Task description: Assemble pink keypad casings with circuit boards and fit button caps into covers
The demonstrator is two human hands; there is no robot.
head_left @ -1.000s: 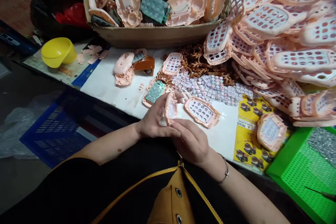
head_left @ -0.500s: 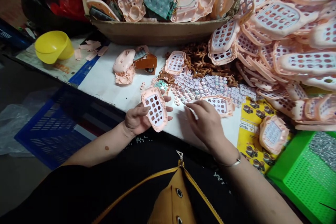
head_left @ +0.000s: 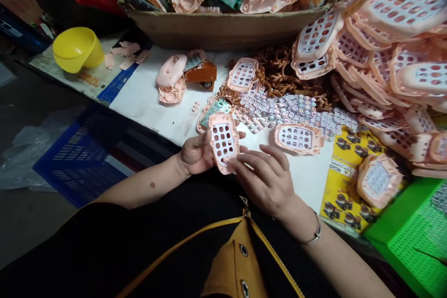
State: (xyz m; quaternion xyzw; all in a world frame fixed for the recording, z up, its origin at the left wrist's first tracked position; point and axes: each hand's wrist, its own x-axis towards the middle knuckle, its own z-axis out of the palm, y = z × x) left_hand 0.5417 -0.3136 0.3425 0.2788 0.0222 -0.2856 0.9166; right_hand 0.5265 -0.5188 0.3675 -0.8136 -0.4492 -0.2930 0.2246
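My left hand [head_left: 197, 154] holds a pink plastic casing half [head_left: 223, 142] with a white inner face and rows of holes, its thumb hidden behind the near side. At the casing's lower right, the fingertips of my right hand [head_left: 263, 174] meet its edge. They are bent together, and anything pinched in them is too small to make out. Just behind the casing lies a pink shell with a green circuit board [head_left: 217, 109]. Small printed keypad buttons [head_left: 279, 111] are spread beyond my hands. Another holed casing half [head_left: 298, 138] rests to the right.
A cardboard box [head_left: 223, 32] of pink shells and boards stands at the back. Stacked casings [head_left: 380, 56] fill the right, above a green basket [head_left: 408, 228]. Left are a yellow bowl [head_left: 78, 51] and, below the table, a blue crate [head_left: 66, 158]. Brown parts [head_left: 279, 72] lie behind the buttons.
My right hand has moved left from beside the resting casing half to the held casing's lower edge. The view has shifted slightly, and the held casing sits more upright.
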